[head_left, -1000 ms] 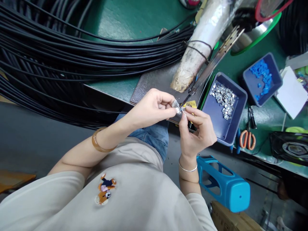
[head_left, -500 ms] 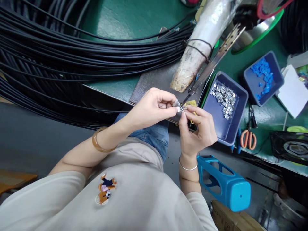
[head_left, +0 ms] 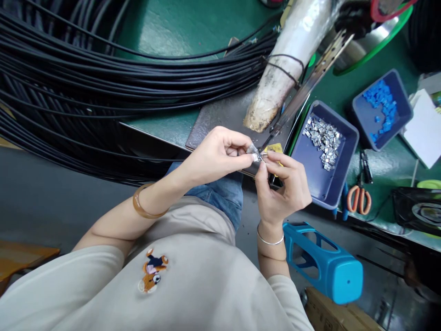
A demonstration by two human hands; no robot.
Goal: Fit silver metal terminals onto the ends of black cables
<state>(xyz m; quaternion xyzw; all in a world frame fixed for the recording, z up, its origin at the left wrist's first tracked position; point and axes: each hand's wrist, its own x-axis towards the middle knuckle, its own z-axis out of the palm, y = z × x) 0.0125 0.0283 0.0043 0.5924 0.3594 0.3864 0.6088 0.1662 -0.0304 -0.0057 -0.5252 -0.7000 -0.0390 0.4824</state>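
Observation:
My left hand (head_left: 220, 149) is closed in a pinch, with a greyish wrap on its index fingertip. My right hand (head_left: 284, 184) pinches too, its thumb and index finger meeting the left fingertips. Between them is a small silver metal connector (head_left: 263, 155), partly covered by the fingers. Just above it comes down the thin dark tip of a soldering iron (head_left: 292, 108), whose perforated metal shaft slants to the upper right. A thin black cable (head_left: 151, 159) runs toward my left hand from the left; its end is hidden.
A white hose (head_left: 275, 87) hangs over the dark board (head_left: 217, 122). On the right stand a tray (head_left: 319, 191) of silver connectors and a bin (head_left: 361, 115) of blue pieces, near orange-handled scissors (head_left: 359, 200). Black cable coils (head_left: 138, 78) fill the left. Below is a blue stool (head_left: 344, 280).
Both hands stay pinched at the same spot below the iron tip, with only a slight shift of the right fingers. The view has shifted a little.

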